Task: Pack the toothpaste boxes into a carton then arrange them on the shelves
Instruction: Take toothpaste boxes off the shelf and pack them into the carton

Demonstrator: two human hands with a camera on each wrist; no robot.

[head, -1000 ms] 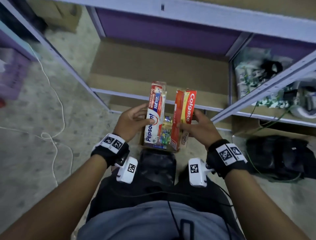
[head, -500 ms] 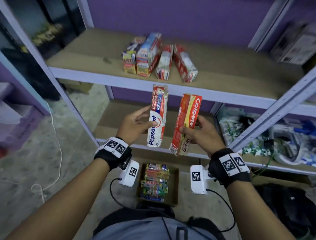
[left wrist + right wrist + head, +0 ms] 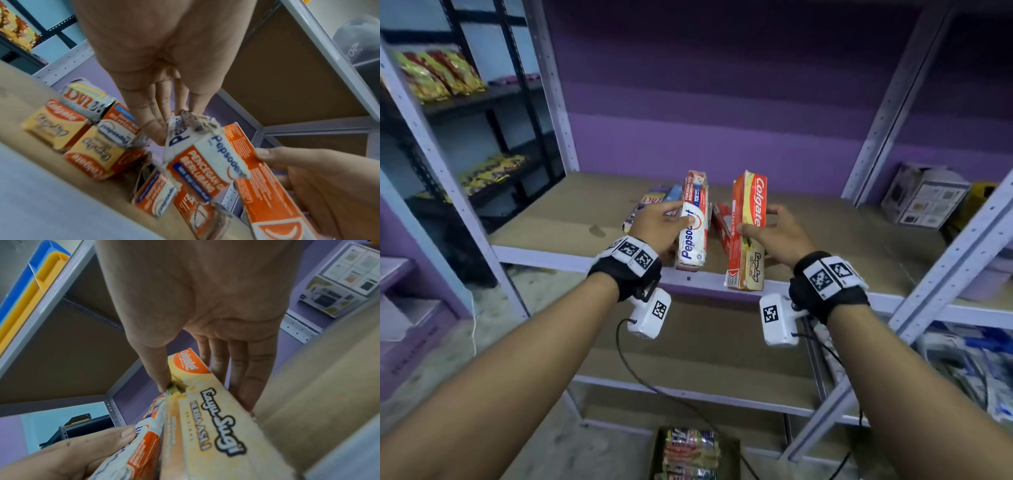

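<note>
My left hand (image 3: 657,222) grips a white and red Pepsodent box (image 3: 693,222), held upright over the front of the brown shelf (image 3: 571,219). My right hand (image 3: 774,229) grips a red and yellow Colgate box (image 3: 748,233) beside it. Several toothpaste boxes (image 3: 82,138) lie on the shelf behind my left hand, partly hidden in the head view. In the left wrist view the Pepsodent box (image 3: 205,160) shows a torn end. The Colgate box (image 3: 213,418) fills the right wrist view. A carton (image 3: 691,452) with more boxes stands on the floor below.
Grey metal uprights (image 3: 959,260) frame the shelf bays. A white printed box (image 3: 924,195) sits on the shelf at the right. Snack packets (image 3: 438,75) fill a black rack at the left. A black cable (image 3: 654,383) hangs below my wrists.
Both hands have risen with their boxes from the carton on the floor up to the upper shelf. My view has tilted up with them.
</note>
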